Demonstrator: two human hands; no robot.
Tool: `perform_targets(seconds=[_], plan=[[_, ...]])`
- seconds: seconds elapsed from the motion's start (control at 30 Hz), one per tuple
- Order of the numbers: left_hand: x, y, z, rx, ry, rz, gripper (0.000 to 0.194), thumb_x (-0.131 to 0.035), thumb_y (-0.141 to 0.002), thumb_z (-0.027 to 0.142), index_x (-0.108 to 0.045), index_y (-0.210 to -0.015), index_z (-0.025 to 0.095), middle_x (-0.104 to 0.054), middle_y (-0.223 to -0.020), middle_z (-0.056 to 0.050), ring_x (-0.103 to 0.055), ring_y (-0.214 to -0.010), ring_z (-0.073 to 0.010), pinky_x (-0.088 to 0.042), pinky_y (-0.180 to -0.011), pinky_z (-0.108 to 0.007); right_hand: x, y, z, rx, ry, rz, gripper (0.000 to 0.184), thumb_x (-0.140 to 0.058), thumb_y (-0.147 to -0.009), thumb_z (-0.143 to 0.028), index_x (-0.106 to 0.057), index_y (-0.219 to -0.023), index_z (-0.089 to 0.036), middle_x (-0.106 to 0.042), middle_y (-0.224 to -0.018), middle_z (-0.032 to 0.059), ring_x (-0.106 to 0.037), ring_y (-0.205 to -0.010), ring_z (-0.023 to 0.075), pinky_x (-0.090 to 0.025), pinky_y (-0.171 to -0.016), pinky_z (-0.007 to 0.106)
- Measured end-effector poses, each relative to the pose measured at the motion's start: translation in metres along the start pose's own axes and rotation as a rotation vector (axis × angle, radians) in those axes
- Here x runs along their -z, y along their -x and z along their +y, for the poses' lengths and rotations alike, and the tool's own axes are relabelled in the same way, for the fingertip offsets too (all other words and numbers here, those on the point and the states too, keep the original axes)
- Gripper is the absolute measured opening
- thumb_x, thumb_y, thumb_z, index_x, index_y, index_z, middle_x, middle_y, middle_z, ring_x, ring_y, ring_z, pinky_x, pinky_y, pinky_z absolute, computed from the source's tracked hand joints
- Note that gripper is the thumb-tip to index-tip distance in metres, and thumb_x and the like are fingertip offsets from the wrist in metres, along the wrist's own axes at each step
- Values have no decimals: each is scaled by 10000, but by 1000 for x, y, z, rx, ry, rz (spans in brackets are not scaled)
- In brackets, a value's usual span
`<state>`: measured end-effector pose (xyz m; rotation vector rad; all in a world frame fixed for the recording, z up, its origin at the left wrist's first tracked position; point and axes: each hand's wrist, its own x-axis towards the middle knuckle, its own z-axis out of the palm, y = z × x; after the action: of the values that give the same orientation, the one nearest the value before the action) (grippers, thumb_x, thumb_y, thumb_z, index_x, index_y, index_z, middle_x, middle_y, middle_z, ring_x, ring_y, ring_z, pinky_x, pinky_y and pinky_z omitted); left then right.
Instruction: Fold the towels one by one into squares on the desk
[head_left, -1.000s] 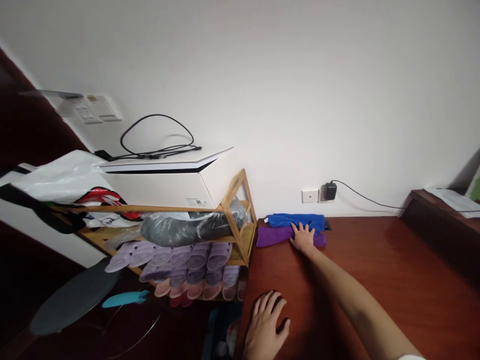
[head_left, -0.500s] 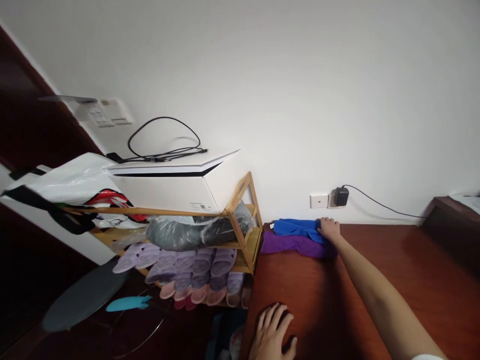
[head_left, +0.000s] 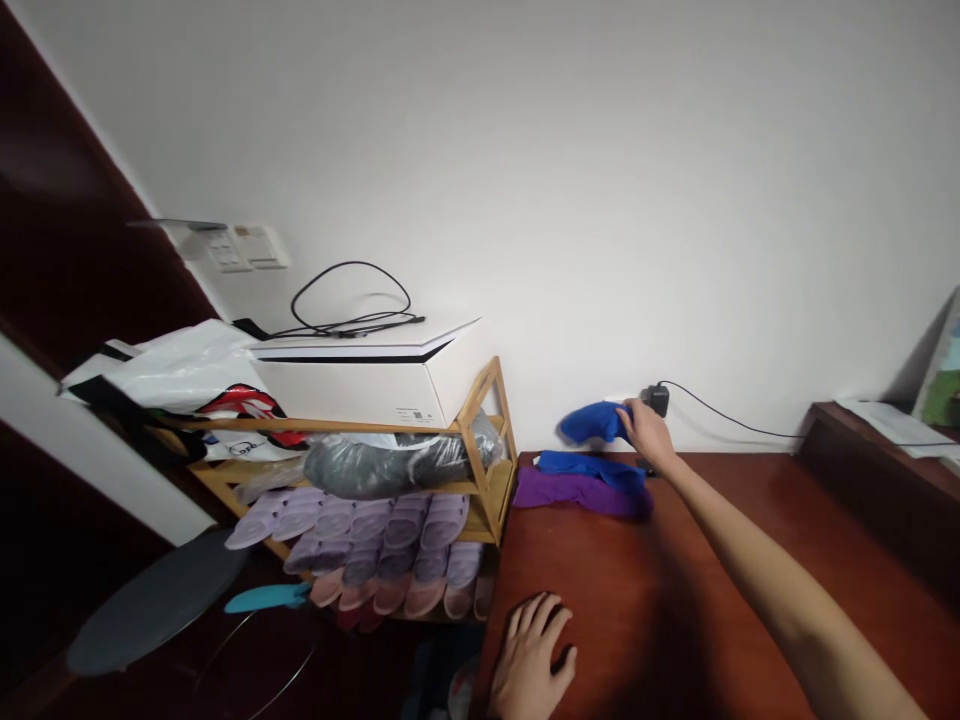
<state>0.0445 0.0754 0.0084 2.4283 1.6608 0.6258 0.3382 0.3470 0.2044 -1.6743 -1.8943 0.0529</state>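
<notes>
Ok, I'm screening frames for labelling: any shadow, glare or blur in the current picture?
In the head view, a dark shadow falls on the desk beside the right forearm; in the same head view, the white bag has shiny highlights, and the blue cloth in the right hand looks soft-edged, probably from motion.

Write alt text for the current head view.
The right hand holds blue cloth above more blue cloth and a purple cloth on a brown desk, where the left hand rests. At left, a wooden rack holds slippers and a white box.
</notes>
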Motion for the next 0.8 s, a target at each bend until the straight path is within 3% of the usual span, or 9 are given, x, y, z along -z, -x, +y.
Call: perform_targets(seconds=[0.1,0.2,0.27,0.37,0.5,0.57,0.67,0.73,0.8], plan=[[2,-1,3,8,-15,27,454,-671,-889,299,-628,-1334,377,-630,-1458,-3,-542,-1356,-283,-444,-1163,-506,51,30,-8,-53,-258,197,544,-292,-1051,-624,-520,-1304,-200,-711,-1179,151,-673,-1058,302,-480,-908,376],[3,-4,6,-11,-19,51,428,-665,-892,284,-639,-1313,355,-643,-1434,-19,-547,-1349,-276,-439,-1150,-496,73,96,1,-186,-398,161,619,-300,-1009,-707,-491,-1330,-213,-733,-1121,134,-702,-959,301,-514,-870,393],[4,-6,8,-30,-20,61,403,-655,-901,285,-647,-1299,343,-650,-1419,-25,-549,-1343,-268,-435,-1144,-492,64,157,9,-255,-399,64,557,-331,-1007,-680,-494,-1327,-253,-738,-1148,118,-716,-994,299,-521,-880,389],[7,-9,14,-45,-21,58,389,-630,-918,296,-651,-1305,322,-649,-1416,-33,-542,-1341,-262,-426,-1144,-495,28,258,14,-312,-292,-130,384,-316,-1035,-515,-542,-1268,-310,-739,-1183,80,-722,-1064,277,-524,-887,372],[12,-11,20,-55,-29,65,369,-574,-944,282,-663,-1302,281,-665,-1387,-50,-552,-1311,-255,-429,-1145,-482,-8,365,-6,-342,-112,-379,410,-285,-1052,-454,-645,-1177,-303,-730,-1182,83,-734,-1008,267,-544,-844,386],[16,-11,23,-48,-34,80,316,-533,-962,255,-694,-1234,261,-697,-1305,-63,-586,-1247,-250,-455,-1111,-457,-11,398,-21,-311,-80,-363,440,-327,-1047,-522,-669,-1212,-301,-696,-1268,102,-718,-1051,287,-552,-866,416],[20,-4,34,-34,-43,87,265,-478,-996,245,-733,-1067,243,-729,-1085,-68,-634,-1098,-241,-493,-1029,-424,-6,426,-41,-151,-26,-238,484,-583,-943,-574,-647,-1342,-308,-608,-1422,123,-632,-1206,340,-529,-976,465],[16,9,50,-19,-52,96,266,-470,-1005,242,-734,-1036,234,-718,-1025,-67,-641,-1056,-241,-503,-997,-420,-4,437,-49,-55,7,-228,605,-748,-834,-495,-623,-1396,-311,-589,-1446,121,-601,-1224,363,-517,-1010,488],[4,29,73,12,-27,122,257,-486,-993,226,-728,-1080,234,-710,-1062,-67,-644,-1066,-245,-513,-990,-425,-5,445,-53,-10,15,-261,649,-792,-784,-354,-617,-1408,-312,-605,-1420,111,-607,-1193,354,-522,-1016,486]])
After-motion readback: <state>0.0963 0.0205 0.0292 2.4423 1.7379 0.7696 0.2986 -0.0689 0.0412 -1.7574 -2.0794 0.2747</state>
